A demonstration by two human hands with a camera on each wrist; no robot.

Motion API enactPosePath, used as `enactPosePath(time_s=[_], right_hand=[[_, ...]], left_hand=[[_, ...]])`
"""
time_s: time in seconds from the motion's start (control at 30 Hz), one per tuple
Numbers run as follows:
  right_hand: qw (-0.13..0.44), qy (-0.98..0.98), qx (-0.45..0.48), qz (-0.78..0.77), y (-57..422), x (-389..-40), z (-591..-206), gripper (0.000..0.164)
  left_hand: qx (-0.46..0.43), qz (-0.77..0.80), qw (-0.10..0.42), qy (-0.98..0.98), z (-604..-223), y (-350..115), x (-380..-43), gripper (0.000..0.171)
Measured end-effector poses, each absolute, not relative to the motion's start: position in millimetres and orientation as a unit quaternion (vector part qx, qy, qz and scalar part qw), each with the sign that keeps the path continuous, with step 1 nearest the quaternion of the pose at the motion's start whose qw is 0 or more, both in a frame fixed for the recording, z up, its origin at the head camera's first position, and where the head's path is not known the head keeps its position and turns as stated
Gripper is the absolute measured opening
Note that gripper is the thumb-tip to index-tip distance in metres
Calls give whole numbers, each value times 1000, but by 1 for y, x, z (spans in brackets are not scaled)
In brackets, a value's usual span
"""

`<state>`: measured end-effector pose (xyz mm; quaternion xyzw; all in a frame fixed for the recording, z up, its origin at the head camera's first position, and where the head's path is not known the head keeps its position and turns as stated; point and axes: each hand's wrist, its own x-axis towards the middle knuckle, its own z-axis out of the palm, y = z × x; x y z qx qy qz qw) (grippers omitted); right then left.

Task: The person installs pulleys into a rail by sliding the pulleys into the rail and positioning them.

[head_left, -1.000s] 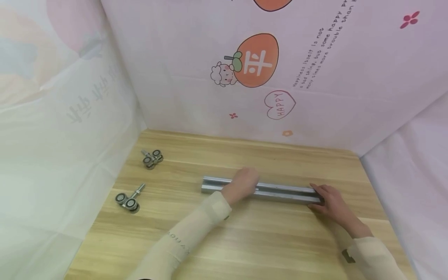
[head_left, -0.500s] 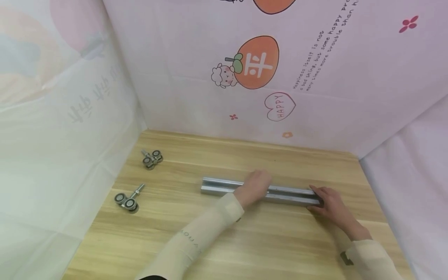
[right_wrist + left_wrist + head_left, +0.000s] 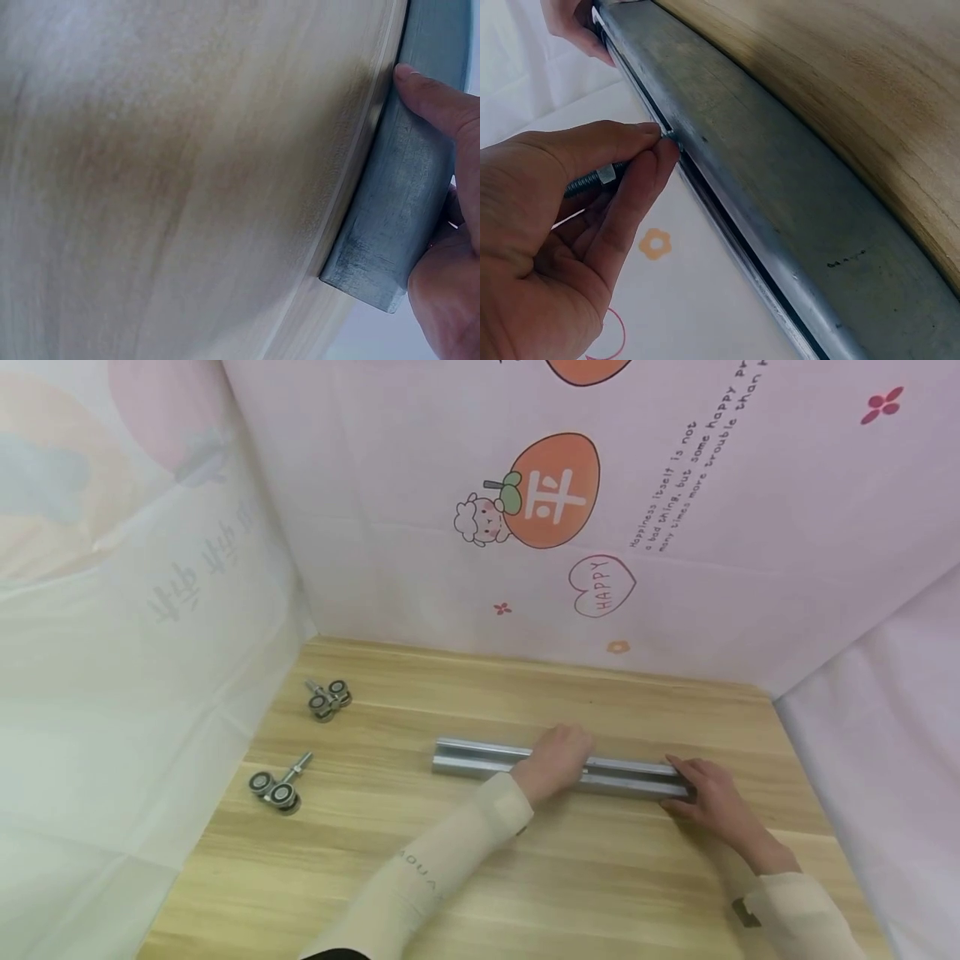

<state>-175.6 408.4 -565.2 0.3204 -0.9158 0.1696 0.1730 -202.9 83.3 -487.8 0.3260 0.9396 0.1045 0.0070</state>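
Note:
A grey metal C-channel rail (image 3: 637, 778) lies on the wooden tabletop with its slot facing up. My left hand (image 3: 555, 762) is over the rail's middle. In the left wrist view, its thumb and fingers pinch a threaded bolt (image 3: 585, 184) carrying a nut (image 3: 607, 173); the bolt's inner end meets the slot, and whatever it joins inside the rail is hidden. My right hand (image 3: 708, 793) grips the rail's right end, thumb on the near side and fingers on the far side. In the right wrist view the thumb (image 3: 431, 97) presses the rail's side wall.
Two roller trolleys with threaded bolts lie on the left of the table: one farther back (image 3: 330, 700), one nearer (image 3: 277, 792). White printed cloth (image 3: 420, 568) hangs behind the table and along both sides.
My left hand has slid to the right along the rail, still pinching the bolt. The right hand keeps its place, and the rail stays put.

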Motion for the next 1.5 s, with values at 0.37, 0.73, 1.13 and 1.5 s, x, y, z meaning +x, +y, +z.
enactPosePath(time_s=[0.37,0.73,1.13,1.5], right_hand=[[151,-925,310,162,405,-176,-558,81],[92,-937,297,158,403,-180,-546,89],[48,-936,308,163,373,-186,-503,86],[50,-926,348,139,309,-193,-451,79]], left_hand=[[324,144,47,934,-490,74,-207,16],[328,115,22,937,-491,45,-212,58],[337,165,42,926,-501,-23,-214,90],[300,132,63,942,-522,-68,-211,105]])
